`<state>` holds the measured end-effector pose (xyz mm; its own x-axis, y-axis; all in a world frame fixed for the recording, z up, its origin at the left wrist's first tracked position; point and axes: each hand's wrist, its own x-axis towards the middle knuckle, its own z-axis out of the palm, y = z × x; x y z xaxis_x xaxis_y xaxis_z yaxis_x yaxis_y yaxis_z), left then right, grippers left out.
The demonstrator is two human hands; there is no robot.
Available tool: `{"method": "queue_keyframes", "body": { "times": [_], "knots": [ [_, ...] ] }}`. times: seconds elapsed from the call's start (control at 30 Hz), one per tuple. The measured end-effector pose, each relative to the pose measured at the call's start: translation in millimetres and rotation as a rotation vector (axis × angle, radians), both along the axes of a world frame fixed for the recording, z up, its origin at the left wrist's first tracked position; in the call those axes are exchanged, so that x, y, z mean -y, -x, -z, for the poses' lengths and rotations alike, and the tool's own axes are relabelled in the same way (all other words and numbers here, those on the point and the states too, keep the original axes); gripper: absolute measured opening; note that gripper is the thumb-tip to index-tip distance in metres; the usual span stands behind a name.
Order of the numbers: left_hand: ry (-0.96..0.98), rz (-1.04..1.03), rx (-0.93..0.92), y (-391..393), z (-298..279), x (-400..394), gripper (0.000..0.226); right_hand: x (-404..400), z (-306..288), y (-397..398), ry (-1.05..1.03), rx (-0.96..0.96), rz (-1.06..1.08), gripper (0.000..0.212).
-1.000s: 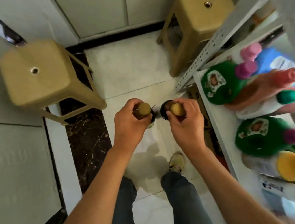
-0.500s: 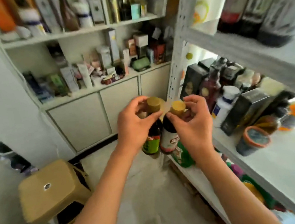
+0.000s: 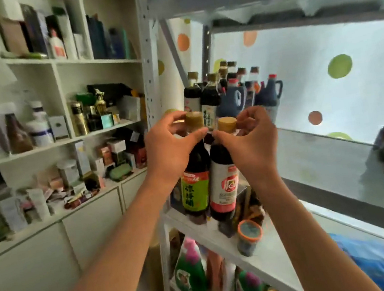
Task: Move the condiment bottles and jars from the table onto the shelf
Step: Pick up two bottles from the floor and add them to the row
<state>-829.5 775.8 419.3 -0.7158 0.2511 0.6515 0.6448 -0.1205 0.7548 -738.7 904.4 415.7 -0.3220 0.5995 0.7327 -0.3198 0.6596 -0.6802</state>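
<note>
The left hand (image 3: pixel 169 148) pinched the neck of a dark glass bottle with a green label and an olive-gold cap (image 3: pixel 195 169), thumb and fingers curled round it just under the cap. The right hand (image 3: pixel 249 142) held the neck of a second dark glass bottle with a red-and-white label and a yellow cap (image 3: pixel 222 178) in the same pinching grip. Both bottles hung upright, long axes vertical, caps pointing up, side by side and touching or nearly so. They were in the air in front of the white metal shelf (image 3: pixel 263 253), their bases just above its front edge. On the grey shelf board above (image 3: pixel 322 151) stood a cluster of dark sauce bottles (image 3: pixel 208 93). A small jar with an orange rim (image 3: pixel 249 237) sat on the white shelf, near the bottles' bases.
</note>
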Motion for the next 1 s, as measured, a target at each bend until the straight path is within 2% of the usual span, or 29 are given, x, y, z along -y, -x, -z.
{"method": "queue_keyframes", "body": {
  "times": [0.23,0.43,0.57,0.73,0.87,1.0],
  "knots": [
    [0.002,0.170,-0.061,-15.7,-59.0,-74.4,0.043,-53.6,-60.9,-39.4,-0.066,-0.022,0.272,0.045],
    [0.011,0.240,-0.062,-22.6,-74.4,-140.2,0.045,-104.7,-78.6,-53.7,-0.045,-0.004,0.397,0.044],
    [0.025,0.275,-0.046,-19.8,-74.7,-175.7,0.039,-132.9,-80.5,-48.4,-0.009,-0.001,0.440,0.042],
    [0.067,0.279,-0.005,-10.0,-62.1,-210.5,0.049,-163.1,-73.8,-34.6,0.026,0.047,0.444,0.038],
    [0.082,0.244,0.007,-1.9,-56.7,-226.6,0.053,-182.4,-72.6,-26.6,0.037,0.129,0.451,0.044],
    [0.099,0.278,0.005,2.5,-46.9,-232.0,0.046,-191.7,-60.5,-26.5,0.132,0.268,0.443,0.055]
  ]
}}
